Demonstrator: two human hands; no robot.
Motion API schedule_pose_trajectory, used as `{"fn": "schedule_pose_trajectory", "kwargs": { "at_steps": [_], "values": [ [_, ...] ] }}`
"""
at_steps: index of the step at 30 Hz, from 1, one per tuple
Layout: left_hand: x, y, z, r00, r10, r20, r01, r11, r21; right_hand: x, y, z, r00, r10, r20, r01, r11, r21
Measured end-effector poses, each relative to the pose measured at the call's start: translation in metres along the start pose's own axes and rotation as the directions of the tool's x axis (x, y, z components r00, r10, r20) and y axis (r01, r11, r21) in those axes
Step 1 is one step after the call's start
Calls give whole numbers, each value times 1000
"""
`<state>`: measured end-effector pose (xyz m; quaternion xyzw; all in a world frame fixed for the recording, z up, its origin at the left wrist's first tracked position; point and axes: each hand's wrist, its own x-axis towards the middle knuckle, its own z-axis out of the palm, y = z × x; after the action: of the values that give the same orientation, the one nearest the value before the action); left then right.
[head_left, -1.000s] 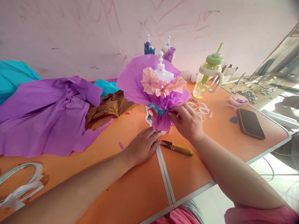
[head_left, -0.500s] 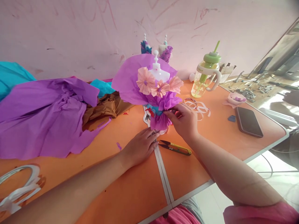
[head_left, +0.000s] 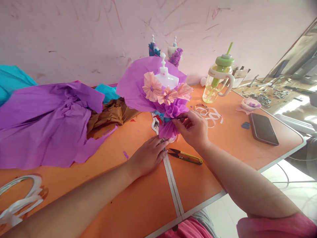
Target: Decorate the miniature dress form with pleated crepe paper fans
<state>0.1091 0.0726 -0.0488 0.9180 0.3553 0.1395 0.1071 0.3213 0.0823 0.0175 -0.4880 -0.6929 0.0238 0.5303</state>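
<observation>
a pale pink wall [head_left: 86,36] scrawled with reddish lines [head_left: 117,15] rises behind an orange desk [head_left: 138,205] with grey edging [head_left: 210,201], and bright light washes over the pale tiled floor [head_left: 223,215] at the lower right.

bright glare at right washes out the floor [head_left: 273,175].

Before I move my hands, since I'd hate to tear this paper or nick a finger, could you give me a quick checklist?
1. Right hand on the dress: ok, its fingertips pinch the purple paper near the blue band.
2. Left hand steadying the base: cannot tell; its fingers reach there, but the contact is unclear.
3. Snips away from fingers: not ok, the blade tips lie close by the left fingertips.
4. Mannequin upright: ok.
5. Peach flowers in place: ok, three across the front.
6. Bottle clear of the right hand: ok, upright and apart.
</observation>
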Motion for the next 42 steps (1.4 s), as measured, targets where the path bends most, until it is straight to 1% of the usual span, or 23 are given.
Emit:
{"fn": "schedule_pose_trajectory", "kwargs": {
  "at_steps": [4,6,11,16,21,23,26,29,31,35,38,40,42],
  "values": [
    [0,-1,-1,1000,6,-5,-6,1000,-18,-1,2,-4,997,-38,61,34,997,71],
    [-1,-1,-1,1000,7,-2,-7,1000,-22,-1,3,-6,995,-64,79,58,995,76],
    [0,-2,0,1000,13,-2,-13,1000,-18,-1,3,-5,997,-69,45,68,997,20],
    [0,0,0,1000,3,-2,-3,1000,-25,-1,1,-5,996,-79,43,81,996,-36],
    [-1,0,-1,1000,-7,0,7,1000,-26,-1,1,-4,996,-87,16,88,996,-27],
    [-1,0,-1,1000,-1,2,1,1000,-18,-1,2,-2,998,-57,14,57,998,17],
    [0,0,-1,1000,30,0,-30,1000,6,-1,1,0,996,80,43,-85,986,142],
    [1,0,0,998,67,-13,-66,997,42,0,0,1,966,229,121,-254,929,270],
    [2,0,0,996,80,-26,-78,995,61,2,-2,1,949,279,148,-313,898,310],
    [2,1,1,995,94,-44,-91,993,75,5,-3,2,930,324,172,-365,868,338],
    [2,1,1,996,85,-28,-82,994,79,6,-1,3,925,333,183,-378,855,355],
    [2,1,1,997,75,-23,-73,995,72,6,0,4,926,337,171,-377,857,351],
    [2,0,2,997,70,-32,-68,996,61,5,1,3,932,331,148,-362,877,315]
  ]
}}
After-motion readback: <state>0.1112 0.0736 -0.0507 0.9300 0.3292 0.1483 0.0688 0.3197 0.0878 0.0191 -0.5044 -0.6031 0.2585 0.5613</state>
